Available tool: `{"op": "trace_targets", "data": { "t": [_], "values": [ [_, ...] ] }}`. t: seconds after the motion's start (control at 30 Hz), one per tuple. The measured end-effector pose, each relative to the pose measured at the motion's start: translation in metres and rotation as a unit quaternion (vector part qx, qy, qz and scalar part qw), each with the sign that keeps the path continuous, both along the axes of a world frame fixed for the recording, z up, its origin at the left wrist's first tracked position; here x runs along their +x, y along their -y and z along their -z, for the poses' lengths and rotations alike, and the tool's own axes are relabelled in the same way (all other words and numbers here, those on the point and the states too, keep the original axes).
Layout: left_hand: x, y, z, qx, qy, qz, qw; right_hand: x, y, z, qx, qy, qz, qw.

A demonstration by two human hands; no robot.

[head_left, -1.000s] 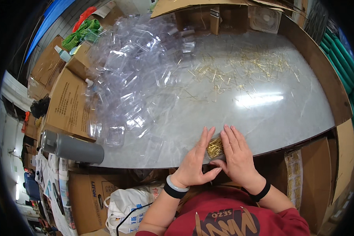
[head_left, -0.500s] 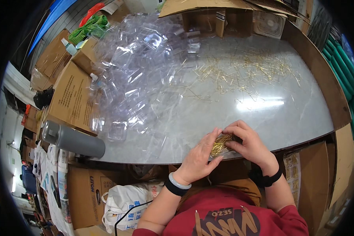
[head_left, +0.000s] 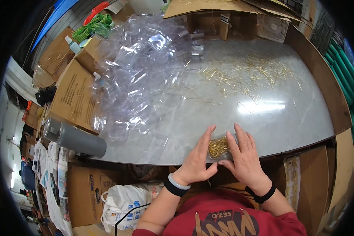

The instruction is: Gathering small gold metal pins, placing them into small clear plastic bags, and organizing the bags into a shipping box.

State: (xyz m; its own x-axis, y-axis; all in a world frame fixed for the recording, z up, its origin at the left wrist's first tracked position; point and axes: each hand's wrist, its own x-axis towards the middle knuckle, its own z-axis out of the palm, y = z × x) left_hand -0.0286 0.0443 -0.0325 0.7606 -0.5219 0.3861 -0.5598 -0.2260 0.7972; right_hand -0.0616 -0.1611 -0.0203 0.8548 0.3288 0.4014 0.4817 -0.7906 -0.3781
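The left hand (head_left: pixel 196 162) and right hand (head_left: pixel 244 160) are open, fingers extended forward, thumbs angled inward, flanking thin golden metal wires (head_left: pixel 218 147) in a small clear plastic box (head_left: pixel 223 155) at the glossy grey tabletop's (head_left: pixel 185 129) near edge; firm contact is unclear.

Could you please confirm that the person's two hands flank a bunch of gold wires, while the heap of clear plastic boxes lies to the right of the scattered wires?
Not quite: the head view shows the heap of clear plastic boxes to the left of the scattered wires. The left hand and right hand do flank the bunch of gold wires.
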Motion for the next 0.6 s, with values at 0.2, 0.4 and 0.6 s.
{"op": "trace_targets", "data": {
  "t": [0.2, 0.4, 0.6],
  "values": [
    [0.004, -0.007, 0.007, -0.025, 0.002, 0.03, 0.999, -0.006, -0.027, -0.009, -0.057, -0.019, 0.069, 0.996],
    [0.004, -0.006, 0.008, -0.149, -0.114, 0.064, 0.98, 0.001, -0.029, 0.0, -0.035, 0.014, 0.074, 0.997],
    [0.0, -0.005, 0.008, -0.262, -0.189, 0.059, 0.945, 0.0, -0.024, 0.0, 0.022, 0.07, 0.099, 0.992]
  ]
}}
